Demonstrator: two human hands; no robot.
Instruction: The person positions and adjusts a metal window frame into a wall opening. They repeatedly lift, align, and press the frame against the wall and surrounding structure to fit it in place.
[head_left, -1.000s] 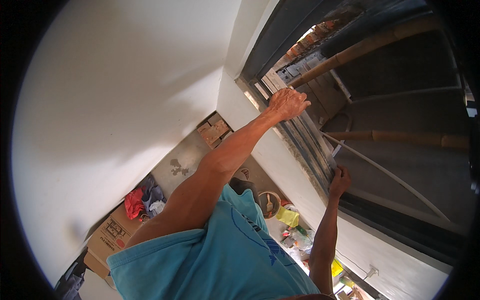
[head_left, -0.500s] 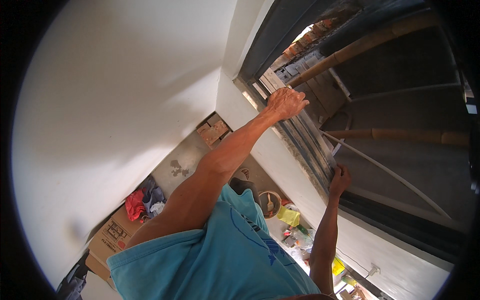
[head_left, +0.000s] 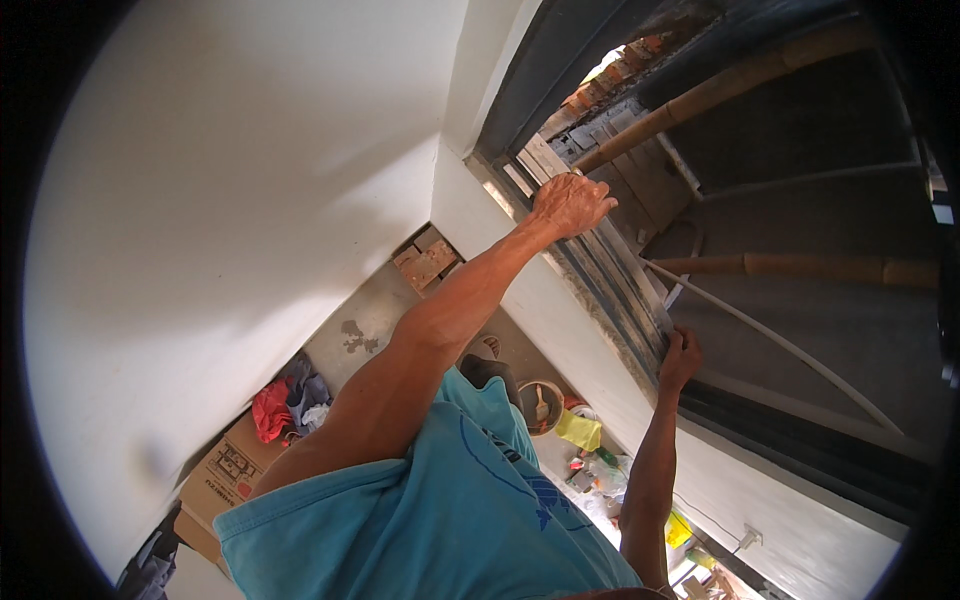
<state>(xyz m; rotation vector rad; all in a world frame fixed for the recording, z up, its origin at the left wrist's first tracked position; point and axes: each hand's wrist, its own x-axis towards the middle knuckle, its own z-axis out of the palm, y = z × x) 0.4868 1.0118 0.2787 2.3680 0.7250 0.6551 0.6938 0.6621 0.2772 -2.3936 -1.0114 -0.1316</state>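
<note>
Window frame [head_left: 605, 297], just one, slants across the right of my view. I see the left hand [head_left: 573, 206] curled upon it, grip unclear; the right hand [head_left: 680, 358] clasps its edge strip [head_left: 638, 288]. Upper right: two bamboo poles [head_left: 820, 268]; lower centre: one bucket [head_left: 553, 424], one brush [head_left: 541, 407].

Left hand [head_left: 573, 207]: half past one, seemingly curled over the window frame [head_left: 632, 298]
Right hand [head_left: 682, 358]: half past three, touching it
Cardboard box [head_left: 226, 472]: eight o'clock

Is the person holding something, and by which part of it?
It cannot be told. The left hand curls over the window rails, hiding its palm; the right hand is at their outer edge, grip unclear.
</note>
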